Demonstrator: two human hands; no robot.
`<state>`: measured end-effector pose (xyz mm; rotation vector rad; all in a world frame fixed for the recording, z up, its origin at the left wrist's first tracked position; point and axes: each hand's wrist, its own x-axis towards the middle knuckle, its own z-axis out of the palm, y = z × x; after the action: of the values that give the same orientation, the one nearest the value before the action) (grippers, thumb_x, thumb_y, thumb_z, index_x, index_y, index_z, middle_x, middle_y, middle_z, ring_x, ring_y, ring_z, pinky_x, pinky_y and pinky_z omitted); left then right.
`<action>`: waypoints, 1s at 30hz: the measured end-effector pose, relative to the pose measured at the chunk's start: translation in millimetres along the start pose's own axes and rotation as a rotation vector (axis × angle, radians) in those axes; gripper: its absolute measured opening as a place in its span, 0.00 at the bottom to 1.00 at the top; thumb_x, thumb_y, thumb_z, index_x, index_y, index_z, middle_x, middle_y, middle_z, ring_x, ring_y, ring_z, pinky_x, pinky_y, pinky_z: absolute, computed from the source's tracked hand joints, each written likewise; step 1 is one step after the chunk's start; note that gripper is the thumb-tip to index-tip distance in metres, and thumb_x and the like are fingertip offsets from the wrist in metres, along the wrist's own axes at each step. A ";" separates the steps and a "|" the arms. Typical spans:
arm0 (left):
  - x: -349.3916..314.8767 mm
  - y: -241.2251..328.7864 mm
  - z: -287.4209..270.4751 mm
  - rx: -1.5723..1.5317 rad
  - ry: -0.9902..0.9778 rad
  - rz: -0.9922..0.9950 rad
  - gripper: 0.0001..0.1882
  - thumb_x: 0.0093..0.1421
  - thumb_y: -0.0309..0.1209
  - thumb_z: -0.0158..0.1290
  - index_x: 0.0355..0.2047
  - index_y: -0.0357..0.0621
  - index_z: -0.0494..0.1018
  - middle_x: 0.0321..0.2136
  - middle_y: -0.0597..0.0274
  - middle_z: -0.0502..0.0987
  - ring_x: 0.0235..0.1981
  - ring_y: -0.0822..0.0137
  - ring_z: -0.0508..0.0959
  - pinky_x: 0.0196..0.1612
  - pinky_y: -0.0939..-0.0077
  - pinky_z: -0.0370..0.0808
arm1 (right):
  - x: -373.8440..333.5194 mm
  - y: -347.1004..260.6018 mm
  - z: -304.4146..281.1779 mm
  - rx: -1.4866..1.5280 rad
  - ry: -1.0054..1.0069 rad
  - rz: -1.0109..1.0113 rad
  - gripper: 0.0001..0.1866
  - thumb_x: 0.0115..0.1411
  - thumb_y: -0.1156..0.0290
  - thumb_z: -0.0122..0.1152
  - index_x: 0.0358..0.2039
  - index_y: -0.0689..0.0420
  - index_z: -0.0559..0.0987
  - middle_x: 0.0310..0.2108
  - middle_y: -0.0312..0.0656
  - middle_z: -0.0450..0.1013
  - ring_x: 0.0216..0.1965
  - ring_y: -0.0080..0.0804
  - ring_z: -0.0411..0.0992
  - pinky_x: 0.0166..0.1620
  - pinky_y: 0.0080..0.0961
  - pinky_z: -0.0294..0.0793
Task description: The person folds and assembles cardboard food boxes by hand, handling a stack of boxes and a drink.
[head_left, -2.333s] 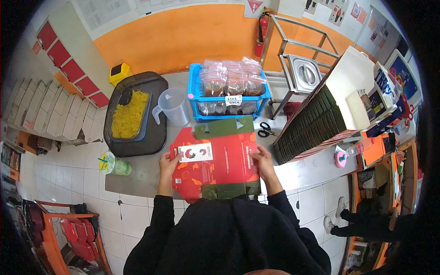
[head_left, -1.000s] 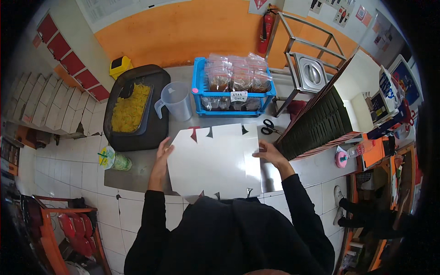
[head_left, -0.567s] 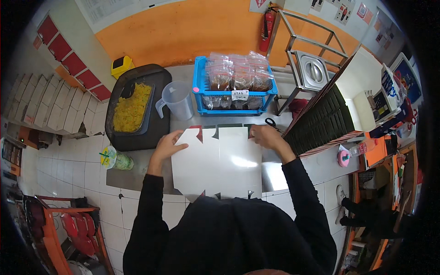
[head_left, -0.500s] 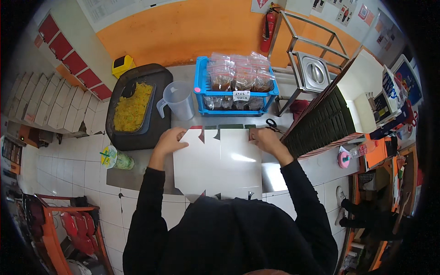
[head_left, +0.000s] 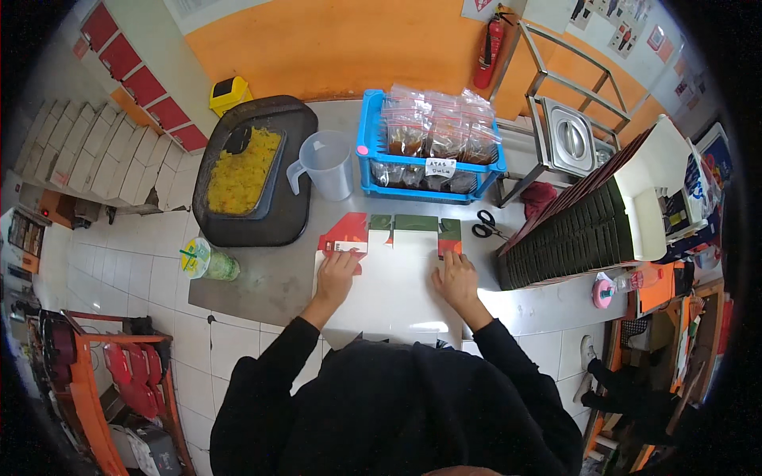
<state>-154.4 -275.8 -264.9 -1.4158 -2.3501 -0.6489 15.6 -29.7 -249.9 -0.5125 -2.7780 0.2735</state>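
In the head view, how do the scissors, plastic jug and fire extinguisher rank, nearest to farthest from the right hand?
1. Scissors, just beyond the right hand, rightward.
2. Translucent jug, farther up the table, leftward.
3. Red fire extinguisher, by the far wall.

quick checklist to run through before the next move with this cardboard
1. White side of the cardboard facing up: ok, with red and green showing along its far edge.
2. Hands at the far flaps: ok, left hand on the red flap, right hand by the far right corner.
3. Scissors off the cardboard: ok, lying to its right.
4. Jug and blue basket apart from it: ok, both beyond its far edge.
5. Near edge in plain view: not ok, the dark top covers much of it.
6. Near flaps folded: cannot tell.
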 end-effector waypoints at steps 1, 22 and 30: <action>-1.2 2.8 -2.7 0.034 0.040 -0.047 0.11 0.48 0.27 0.57 0.35 0.46 0.75 0.28 0.63 0.72 0.34 0.63 0.75 0.36 0.66 0.72 | 9.8 -4.1 -8.7 -0.020 -0.073 -0.011 0.24 0.51 0.61 0.62 0.46 0.58 0.72 0.35 0.48 0.72 0.37 0.45 0.72 0.45 0.42 0.73; 105.4 -14.8 -14.9 -0.070 -0.508 0.039 0.28 0.39 0.31 0.68 0.43 0.43 0.73 0.49 0.51 0.75 0.52 0.52 0.73 0.55 0.55 0.65 | 13.0 -48.3 17.2 0.160 -0.047 -0.287 0.11 0.52 0.78 0.56 0.38 0.60 0.77 0.33 0.43 0.74 0.34 0.40 0.77 0.36 0.34 0.78; 79.8 19.1 2.7 0.070 -0.494 0.168 0.18 0.45 0.29 0.60 0.39 0.44 0.73 0.38 0.57 0.75 0.45 0.59 0.74 0.51 0.62 0.65 | 10.4 -41.1 3.1 0.263 0.062 -0.203 0.11 0.51 0.79 0.59 0.37 0.57 0.77 0.31 0.41 0.74 0.30 0.39 0.76 0.32 0.33 0.77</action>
<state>-174.0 -207.4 -224.1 -1.8870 -2.5300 -0.1791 -7.7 -63.9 -240.4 -0.1706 -2.6520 0.5545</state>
